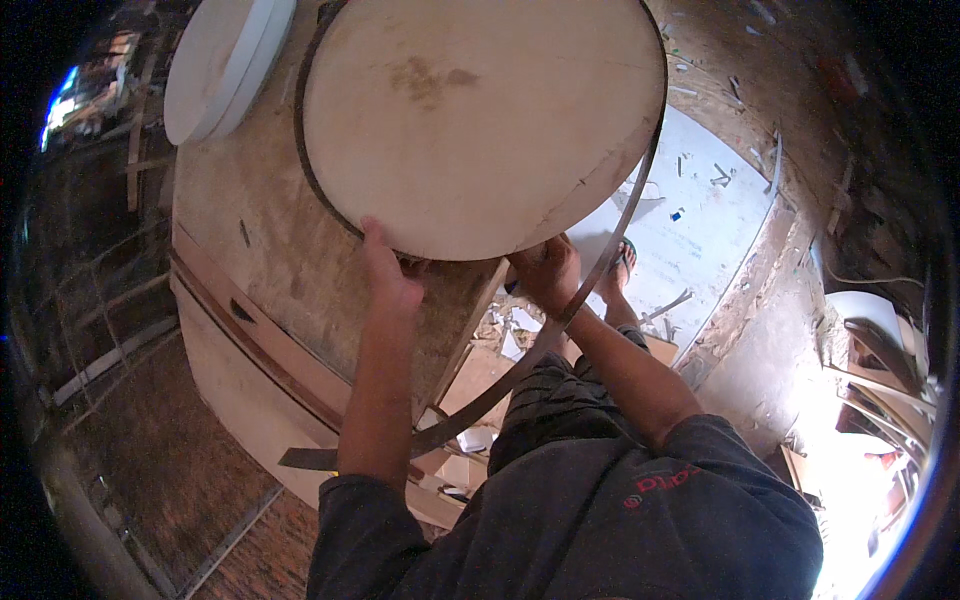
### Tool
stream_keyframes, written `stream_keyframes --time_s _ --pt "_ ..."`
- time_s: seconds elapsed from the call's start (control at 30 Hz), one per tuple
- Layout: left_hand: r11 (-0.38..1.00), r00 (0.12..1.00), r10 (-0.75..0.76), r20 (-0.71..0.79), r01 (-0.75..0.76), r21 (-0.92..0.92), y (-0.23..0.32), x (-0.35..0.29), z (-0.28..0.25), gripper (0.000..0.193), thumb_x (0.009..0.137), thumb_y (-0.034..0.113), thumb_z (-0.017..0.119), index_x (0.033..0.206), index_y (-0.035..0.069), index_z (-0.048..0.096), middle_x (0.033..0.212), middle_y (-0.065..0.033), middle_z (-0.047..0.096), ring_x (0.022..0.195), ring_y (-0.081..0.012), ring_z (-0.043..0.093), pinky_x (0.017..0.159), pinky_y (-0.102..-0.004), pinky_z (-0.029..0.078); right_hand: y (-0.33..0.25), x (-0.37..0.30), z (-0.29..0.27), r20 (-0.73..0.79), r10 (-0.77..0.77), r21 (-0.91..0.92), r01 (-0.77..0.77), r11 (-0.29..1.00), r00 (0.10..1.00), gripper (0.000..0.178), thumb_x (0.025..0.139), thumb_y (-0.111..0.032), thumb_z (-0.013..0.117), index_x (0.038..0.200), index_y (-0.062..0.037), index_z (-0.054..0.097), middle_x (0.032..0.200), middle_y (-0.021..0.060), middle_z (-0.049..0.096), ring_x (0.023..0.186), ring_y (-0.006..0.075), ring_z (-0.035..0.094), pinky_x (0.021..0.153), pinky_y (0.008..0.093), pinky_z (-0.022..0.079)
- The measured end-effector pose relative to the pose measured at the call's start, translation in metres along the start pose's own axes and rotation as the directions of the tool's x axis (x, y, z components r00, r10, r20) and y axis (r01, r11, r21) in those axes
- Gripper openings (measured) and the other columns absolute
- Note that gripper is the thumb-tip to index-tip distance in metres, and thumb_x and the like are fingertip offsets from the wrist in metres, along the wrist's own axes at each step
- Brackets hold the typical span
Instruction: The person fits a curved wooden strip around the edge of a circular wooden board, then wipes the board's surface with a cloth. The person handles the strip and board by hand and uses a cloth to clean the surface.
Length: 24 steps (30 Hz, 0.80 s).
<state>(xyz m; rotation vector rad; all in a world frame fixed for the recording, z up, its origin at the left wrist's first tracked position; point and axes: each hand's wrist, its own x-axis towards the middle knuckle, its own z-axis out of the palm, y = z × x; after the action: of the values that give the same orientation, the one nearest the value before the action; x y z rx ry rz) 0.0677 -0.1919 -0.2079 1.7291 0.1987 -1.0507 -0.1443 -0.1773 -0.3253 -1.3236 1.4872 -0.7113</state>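
A large round pale board (480, 130) with brown stains lies on a wooden worktable (260, 240), overhanging its right edge. Dark edging strip (622, 220) runs along the board's rim. From the right side its loose length curves down over my right wrist and behind my left forearm, ending at the left. My left hand (388, 275) grips the near left rim, thumb on the edge, fingers hidden below. Tucked against the near underside, my right hand (550, 275) has curled fingers; the board hides what they hold, if anything.
Two round white-edged boards (225, 75) lie stacked at the far left of the table. Below on the right, a white sheet (690, 220) with scraps lies on the floor by my foot. Offcuts (885, 380) are piled at the right. Narrow boards (270, 350) run along the table's left side.
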Motion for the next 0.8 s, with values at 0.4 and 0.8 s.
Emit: stream_keyframes --time_s 0.4,0.8 --pt "0.997 0.999 -0.039 -0.003 0.038 -0.072 -0.007 0.014 -0.007 0.073 0.105 0.063 0.050 0.156 0.011 0.040 0.152 -0.0122 0.048 0.134 -0.0309 0.050 0.104 -0.0498 0.049 0.024 0.018 -0.093 0.065 0.107 -0.044 -0.105 0.994 0.992 0.044 0.092 -0.041 0.073 0.120 -0.0073 0.071 0.099 0.0122 0.075 0.089 0.0241 0.072 0.079 0.0389 0.058" --pt "1.000 0.991 -0.028 0.131 0.028 -0.001 0.014 -0.001 -0.005 0.070 0.110 0.052 0.043 0.164 0.011 0.025 0.166 -0.0140 0.028 0.149 -0.0327 0.033 0.116 -0.0533 0.039 -0.068 0.080 -0.175 0.093 0.137 0.557 -0.166 0.814 0.986 0.081 0.096 -0.052 0.071 0.158 -0.0081 0.042 0.119 0.0145 0.067 0.110 0.0210 0.061 0.093 0.0325 0.049"
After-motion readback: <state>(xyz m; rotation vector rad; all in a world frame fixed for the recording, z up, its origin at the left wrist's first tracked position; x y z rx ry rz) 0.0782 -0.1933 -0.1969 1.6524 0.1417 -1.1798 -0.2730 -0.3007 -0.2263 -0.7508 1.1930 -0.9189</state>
